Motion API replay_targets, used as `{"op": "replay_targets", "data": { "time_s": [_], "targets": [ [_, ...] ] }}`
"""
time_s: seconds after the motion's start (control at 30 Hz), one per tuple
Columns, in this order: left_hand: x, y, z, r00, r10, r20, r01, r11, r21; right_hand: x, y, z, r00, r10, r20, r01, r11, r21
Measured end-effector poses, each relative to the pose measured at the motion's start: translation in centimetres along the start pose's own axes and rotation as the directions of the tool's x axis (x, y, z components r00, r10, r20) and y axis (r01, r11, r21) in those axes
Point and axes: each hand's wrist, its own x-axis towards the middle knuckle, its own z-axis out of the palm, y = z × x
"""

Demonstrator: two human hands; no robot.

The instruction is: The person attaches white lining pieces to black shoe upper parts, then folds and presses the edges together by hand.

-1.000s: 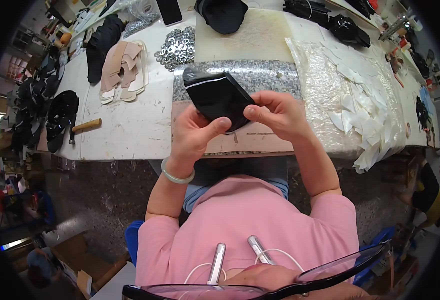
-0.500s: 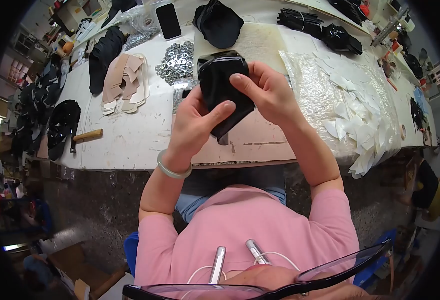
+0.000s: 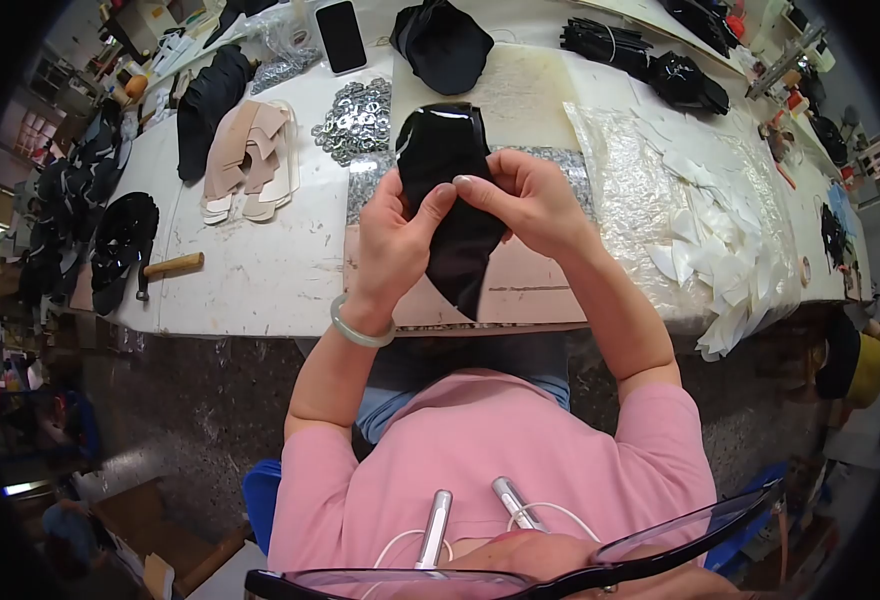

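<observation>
A glossy black piece is held up over the near edge of the table, its pointed lower end hanging down. My left hand grips its left side, thumb on the front face and fingers behind. My right hand pinches the right side, and the two thumb tips almost meet at the middle of the piece. Behind it lie a speckled stone slab and a pinkish board. Beyond them a black fabric piece rests near a translucent mat.
Metal rings, beige cut pieces, a phone and a hammer lie to the left. White pieces are piled on clear plastic at the right, below black bundles. A person is at the far right.
The black piece has gone from tilted and folded to opened out and hanging nearly upright. My hands have shifted their grip, and my thumbs have come closer together.
</observation>
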Motion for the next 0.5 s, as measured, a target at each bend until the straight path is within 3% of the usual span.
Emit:
{"op": "replay_targets", "data": {
  "time_s": [0.1,0.2,0.33,0.43,0.5],
  "targets": [
    [0.3,-0.9,-0.4,0.998,-0.027,-0.065,0.036,0.988,0.147,0.2,0.0,0.2,1.0,0.003,-0.029,0.0,0.997,0.074],
    [0.1,-0.6,0.0,0.987,-0.161,0.025,0.163,0.971,-0.177,0.5,1.3,0.2,0.994,-0.059,-0.096,0.068,0.992,0.103],
    [-0.3,-0.6,-0.2,0.978,-0.202,0.059,0.208,0.97,-0.124,1.2,2.3,-0.1,0.987,-0.117,-0.106,0.125,0.99,0.072],
    [-0.1,-1.3,-0.7,0.992,-0.124,0.007,0.124,0.987,-0.106,0.8,1.7,0.3,0.994,-0.112,0.004,0.111,0.987,0.114],
    [-0.2,-2.0,-1.0,0.992,-0.127,-0.019,0.125,0.99,-0.069,1.1,2.8,0.1,0.999,-0.027,0.027,0.024,0.993,0.112]
  ]
}}
